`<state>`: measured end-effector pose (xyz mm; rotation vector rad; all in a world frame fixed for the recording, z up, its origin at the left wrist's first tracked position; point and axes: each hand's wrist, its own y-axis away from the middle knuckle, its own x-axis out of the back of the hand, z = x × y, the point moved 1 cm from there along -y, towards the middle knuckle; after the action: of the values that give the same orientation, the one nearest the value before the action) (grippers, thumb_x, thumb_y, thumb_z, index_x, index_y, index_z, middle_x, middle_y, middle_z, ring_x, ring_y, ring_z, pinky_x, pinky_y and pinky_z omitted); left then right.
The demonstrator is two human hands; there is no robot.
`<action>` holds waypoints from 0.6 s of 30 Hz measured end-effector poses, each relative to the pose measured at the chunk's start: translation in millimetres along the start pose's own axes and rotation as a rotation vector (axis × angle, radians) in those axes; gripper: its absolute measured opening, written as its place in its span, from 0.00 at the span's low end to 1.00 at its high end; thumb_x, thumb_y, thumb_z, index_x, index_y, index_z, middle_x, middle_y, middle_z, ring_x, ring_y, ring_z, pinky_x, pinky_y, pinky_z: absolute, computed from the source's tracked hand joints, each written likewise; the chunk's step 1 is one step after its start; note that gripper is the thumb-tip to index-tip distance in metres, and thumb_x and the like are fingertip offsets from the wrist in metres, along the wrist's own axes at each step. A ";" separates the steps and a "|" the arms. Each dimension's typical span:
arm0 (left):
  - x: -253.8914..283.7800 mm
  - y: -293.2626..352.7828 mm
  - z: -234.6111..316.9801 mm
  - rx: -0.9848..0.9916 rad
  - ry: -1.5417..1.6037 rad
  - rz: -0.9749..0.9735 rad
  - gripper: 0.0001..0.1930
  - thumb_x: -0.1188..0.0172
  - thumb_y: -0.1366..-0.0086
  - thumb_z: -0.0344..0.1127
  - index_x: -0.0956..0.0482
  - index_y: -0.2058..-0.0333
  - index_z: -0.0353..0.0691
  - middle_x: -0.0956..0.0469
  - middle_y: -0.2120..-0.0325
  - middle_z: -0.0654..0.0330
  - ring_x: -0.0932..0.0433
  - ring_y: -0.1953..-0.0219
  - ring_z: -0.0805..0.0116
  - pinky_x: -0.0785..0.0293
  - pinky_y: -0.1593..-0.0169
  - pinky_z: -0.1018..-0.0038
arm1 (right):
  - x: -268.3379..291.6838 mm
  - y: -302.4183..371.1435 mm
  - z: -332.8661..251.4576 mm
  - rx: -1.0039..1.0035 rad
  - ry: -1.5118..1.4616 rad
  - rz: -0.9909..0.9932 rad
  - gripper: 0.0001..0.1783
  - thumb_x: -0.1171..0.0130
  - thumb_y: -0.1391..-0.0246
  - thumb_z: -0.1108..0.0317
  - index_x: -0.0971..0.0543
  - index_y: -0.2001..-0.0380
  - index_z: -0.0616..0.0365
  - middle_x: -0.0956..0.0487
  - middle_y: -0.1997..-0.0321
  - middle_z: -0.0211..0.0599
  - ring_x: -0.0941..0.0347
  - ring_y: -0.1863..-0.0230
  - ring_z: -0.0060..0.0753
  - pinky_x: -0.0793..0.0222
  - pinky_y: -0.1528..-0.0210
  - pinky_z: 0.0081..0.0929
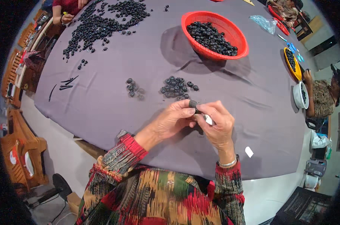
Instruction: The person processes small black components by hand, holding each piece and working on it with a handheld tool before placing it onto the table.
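Red basket (234, 34), black beads (212, 39) within (partly filled)

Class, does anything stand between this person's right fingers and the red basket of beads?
Nothing visible does: grey cloth lies between the right fingers and the red basket; the small bead pile sits left of that path.

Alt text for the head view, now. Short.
A person's left hand pinches a small dark piece while the right hand, close beside it, holds a white object. Just beyond on the grey-purple cloth lies a small cluster of dark beads; farther off, a red basket of black beads and, left of it, a large scatter of more.
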<state>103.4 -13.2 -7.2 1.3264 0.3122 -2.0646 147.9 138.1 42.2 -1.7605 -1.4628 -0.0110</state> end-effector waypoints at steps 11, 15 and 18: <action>1.7 3.1 1.7 0.047 0.072 0.045 0.07 0.41 0.37 0.34 0.25 0.60 0.44 0.21 0.65 0.67 0.22 0.62 0.75 0.24 0.56 0.74 | -16.9 9.4 -1.3 0.290 0.293 0.122 0.16 0.35 0.63 0.78 0.19 0.65 0.58 0.24 0.74 0.31 0.28 0.80 0.29 0.33 0.80 0.25; 2.0 3.4 2.8 0.041 0.063 0.064 0.07 0.41 0.37 0.33 0.25 0.60 0.44 0.21 0.65 0.67 0.22 0.62 0.75 0.24 0.56 0.74 | -21.4 14.2 -0.7 0.242 0.292 0.129 0.14 0.35 0.62 0.77 0.19 0.66 0.57 0.25 0.75 0.31 0.28 0.79 0.29 0.34 0.80 0.25; 5.0 2.4 2.3 0.033 0.077 0.039 0.07 0.41 0.37 0.33 0.25 0.60 0.42 0.21 0.65 0.65 0.22 0.62 0.75 0.24 0.56 0.75 | -16.2 14.1 2.8 0.207 0.298 0.122 0.16 0.31 0.62 0.72 0.20 0.65 0.58 0.25 0.76 0.33 0.28 0.79 0.31 0.33 0.79 0.27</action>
<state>101.9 -18.2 -10.2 1.4233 0.2850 -1.9981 152.9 126.9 24.4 -1.5984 -1.1014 -0.0542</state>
